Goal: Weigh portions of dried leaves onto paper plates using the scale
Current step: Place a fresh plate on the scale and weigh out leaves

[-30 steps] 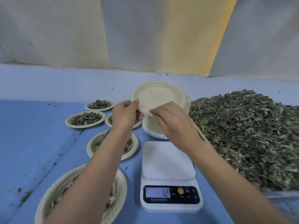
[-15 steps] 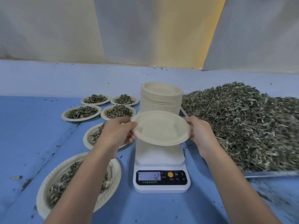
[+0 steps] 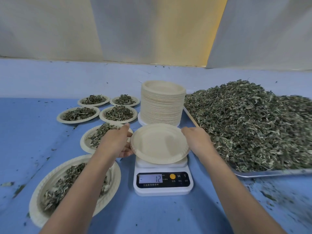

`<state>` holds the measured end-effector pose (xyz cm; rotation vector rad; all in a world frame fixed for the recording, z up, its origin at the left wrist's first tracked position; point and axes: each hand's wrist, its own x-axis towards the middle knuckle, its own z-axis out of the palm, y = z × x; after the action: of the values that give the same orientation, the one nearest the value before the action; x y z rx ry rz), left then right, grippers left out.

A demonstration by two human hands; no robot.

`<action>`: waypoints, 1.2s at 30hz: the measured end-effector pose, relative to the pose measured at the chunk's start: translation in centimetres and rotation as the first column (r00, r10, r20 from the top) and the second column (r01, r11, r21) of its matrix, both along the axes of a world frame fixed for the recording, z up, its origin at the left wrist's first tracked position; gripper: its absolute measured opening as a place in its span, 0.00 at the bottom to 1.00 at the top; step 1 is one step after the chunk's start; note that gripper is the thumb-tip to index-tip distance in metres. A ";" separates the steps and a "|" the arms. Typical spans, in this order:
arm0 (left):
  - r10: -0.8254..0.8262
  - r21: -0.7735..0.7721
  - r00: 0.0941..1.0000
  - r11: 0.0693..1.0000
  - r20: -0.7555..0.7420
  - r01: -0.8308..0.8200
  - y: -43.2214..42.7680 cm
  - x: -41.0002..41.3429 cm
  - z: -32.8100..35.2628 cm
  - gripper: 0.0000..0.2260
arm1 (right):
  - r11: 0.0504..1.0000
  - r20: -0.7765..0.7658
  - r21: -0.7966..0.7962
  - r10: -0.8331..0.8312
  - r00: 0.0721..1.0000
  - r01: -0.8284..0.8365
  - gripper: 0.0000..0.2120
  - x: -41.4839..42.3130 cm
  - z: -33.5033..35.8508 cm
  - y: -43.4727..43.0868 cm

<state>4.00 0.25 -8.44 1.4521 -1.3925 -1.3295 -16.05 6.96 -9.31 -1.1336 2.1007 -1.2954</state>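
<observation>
1. On a blue table [image 3: 152, 215], near the middle, stands a small white kitchen scale [image 3: 163, 188]. Its lit display [image 3: 150, 179] shows the number 12.
2. Directly over the scale's platform is an empty paper plate [image 3: 159, 144], pale cream, right side up and tipped a little. I cannot tell whether it is resting on the platform or held just above it.
3. The person's left hand [image 3: 116, 142] grasps the plate's left rim, thumb above and fingers curled beneath.
4. The right hand [image 3: 196, 140] grasps the plate's right rim. Its back faces us and its fingertips are hidden by the plate.
5. Both bare forearms reach in from the near edge, one on each side of the scale.
6. Just beyond the scale, farther away, is a tall stack of plates [image 3: 163, 105] of the same kind.
7. To the right, a large heap of dried leaves [image 3: 253, 125], grey-green and crumbled, fills a metal tray [image 3: 270, 173].
8. To the left lie six plates already holding leaves. The nearest filled plate [image 3: 36, 211] is partly under the left forearm, and a second plate [image 3: 84, 144] lies beyond it behind the left hand.
9. Four far plates [image 3: 78, 121] sit in two pairs at the far left.
10. Loose leaf crumbs are scattered over the table, most thickly at the near right.
11. Pale sheets hang along the far side.
</observation>
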 end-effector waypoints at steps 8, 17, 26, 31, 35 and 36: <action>0.012 -0.028 0.995 1.000 0.101 -0.010 -0.6 0.3 -0.7 0.19 | 0.998 -0.032 0.069 0.015 0.999 -0.013 0.19 0.1 -0.5 -0.3; 0.186 -0.586 0.937 0.810 0.295 0.024 1.2 -1.3 -0.7 0.15 | 0.961 -0.309 -0.189 -0.252 0.917 0.201 0.13 -2.6 -0.1 1.2; 0.008 -0.665 0.968 0.728 0.251 0.166 4.1 -5.7 0.5 0.13 | 0.867 -0.591 0.479 0.202 0.781 0.138 0.22 -10.0 -2.6 2.7; -0.024 -0.652 0.983 0.745 0.183 0.140 5.0 -6.9 1.3 0.12 | 0.738 -0.637 0.631 0.315 0.703 0.241 0.18 -9.3 -3.0 2.4; -0.047 -0.655 0.985 0.741 0.169 0.148 5.2 -7.3 1.3 0.12 | 0.777 -0.652 0.593 0.309 0.693 0.212 0.16 -8.9 -2.7 1.5; -0.053 -0.651 0.984 0.744 0.167 0.151 5.3 -7.3 1.2 0.12 | 0.792 -0.645 0.577 0.292 0.707 0.200 0.16 -9.0 -2.8 1.3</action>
<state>-3.31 5.51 -7.20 0.9910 -1.8164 -0.6623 -25.03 8.31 -12.06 -1.4832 2.6836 0.0031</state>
